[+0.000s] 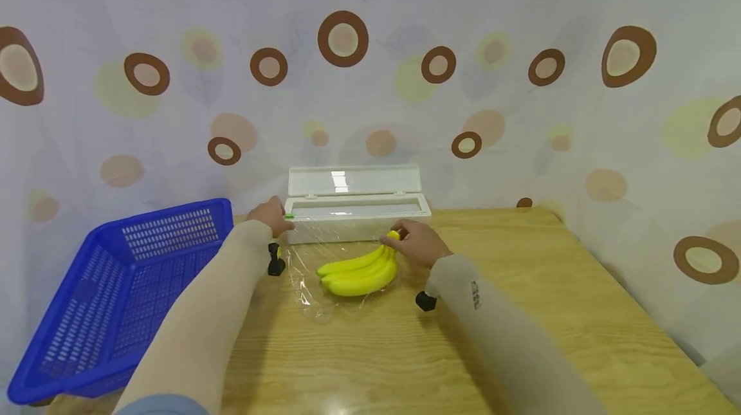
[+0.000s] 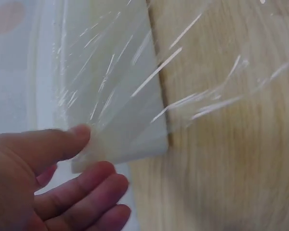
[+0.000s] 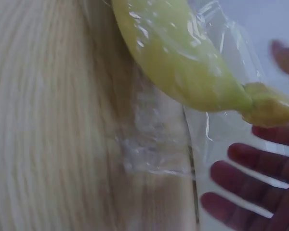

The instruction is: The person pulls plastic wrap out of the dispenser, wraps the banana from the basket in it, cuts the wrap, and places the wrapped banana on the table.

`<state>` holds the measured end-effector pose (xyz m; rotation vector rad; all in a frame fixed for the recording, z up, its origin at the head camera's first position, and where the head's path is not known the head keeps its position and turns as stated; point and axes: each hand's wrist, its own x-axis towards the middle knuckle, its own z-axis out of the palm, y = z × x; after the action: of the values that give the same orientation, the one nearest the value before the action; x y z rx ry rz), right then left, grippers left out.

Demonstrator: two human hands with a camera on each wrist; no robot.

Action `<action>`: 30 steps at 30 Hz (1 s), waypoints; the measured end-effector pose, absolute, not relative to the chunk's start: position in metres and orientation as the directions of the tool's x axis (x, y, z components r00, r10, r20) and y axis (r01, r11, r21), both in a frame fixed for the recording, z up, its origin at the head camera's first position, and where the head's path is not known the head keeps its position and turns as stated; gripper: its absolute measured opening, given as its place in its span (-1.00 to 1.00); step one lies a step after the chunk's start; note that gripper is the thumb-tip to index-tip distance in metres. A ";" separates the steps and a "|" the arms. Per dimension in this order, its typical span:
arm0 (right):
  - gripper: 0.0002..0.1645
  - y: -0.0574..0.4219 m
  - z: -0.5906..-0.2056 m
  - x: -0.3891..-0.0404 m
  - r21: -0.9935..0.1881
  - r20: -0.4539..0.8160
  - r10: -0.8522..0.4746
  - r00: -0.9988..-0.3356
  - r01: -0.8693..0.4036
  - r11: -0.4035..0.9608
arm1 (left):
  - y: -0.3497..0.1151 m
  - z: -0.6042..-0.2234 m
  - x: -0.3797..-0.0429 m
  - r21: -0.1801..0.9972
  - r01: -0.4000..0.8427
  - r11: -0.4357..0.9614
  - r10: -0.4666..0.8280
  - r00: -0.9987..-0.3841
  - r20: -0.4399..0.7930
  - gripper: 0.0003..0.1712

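Observation:
A bunch of yellow bananas (image 1: 359, 273) lies on the wooden table with clear cling film (image 2: 183, 96) over it. Behind it stands a white cling film box (image 1: 330, 230), its see-through lid (image 1: 376, 180) raised. At the box's left end, beside a small green piece (image 1: 289, 216), my left hand (image 1: 271, 215) pinches the film; streaks in it converge at the thumb tip in the left wrist view. My right hand (image 1: 418, 242) is at the banana stem (image 3: 269, 103), fingers spread, the thumb apart from the stem in the right wrist view.
A blue perforated plastic basket (image 1: 95, 235) stands at the table's left, close to my left forearm. A patterned curtain (image 1: 370, 100) hangs behind the table and along its right side. Wooden tabletop (image 1: 521, 260) extends to the right of the box.

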<state>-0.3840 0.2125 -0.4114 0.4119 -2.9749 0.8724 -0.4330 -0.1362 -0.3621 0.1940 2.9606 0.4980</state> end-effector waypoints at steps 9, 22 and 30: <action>-0.52 0.204 -0.431 -0.393 -0.557 -0.092 -0.209 -0.974 -0.124 0.821 | -0.134 -0.357 -0.430 0.483 0.086 0.871 0.146 -0.985 -0.088 -0.67; -0.60 0.195 -0.425 -0.382 -0.588 -0.114 -0.214 -0.970 -0.108 0.801 | -0.098 -0.333 -0.389 0.642 0.319 0.697 0.397 -0.918 0.026 -0.61; -0.61 0.194 -0.425 -0.384 -0.584 -0.106 -0.227 -0.968 -0.124 0.802 | -0.053 -0.323 -0.333 0.516 0.497 0.698 0.463 -0.863 0.205 -0.74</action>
<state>-0.3843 0.1944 -0.4249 0.3082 -3.1438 0.9992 -0.3333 -0.0529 -0.3231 0.8340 2.9487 0.9237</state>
